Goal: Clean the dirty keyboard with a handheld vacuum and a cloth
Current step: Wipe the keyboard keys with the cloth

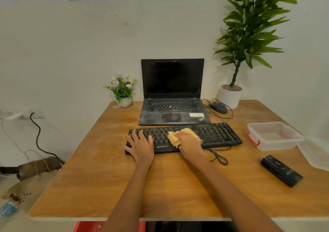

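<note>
Keyboard (219,133), black, lies across the middle of the wooden desk (106,178), just in front of an open laptop (172,92) with a dusty palm rest. Left hand (140,145) rests flat on the keyboard's left end, fingers spread and straight over the keys. Right hand (189,142) grips a bunched yellow cloth (173,138) and presses it onto the keys near the middle. Handheld vacuum (281,170), black, lies on the desk well to the right, touched by neither hand. Clear plastic container (272,135) with red clasps sits beyond it. Mouse (218,107) rests beside the laptop, near a white potted plant (229,96).
</note>
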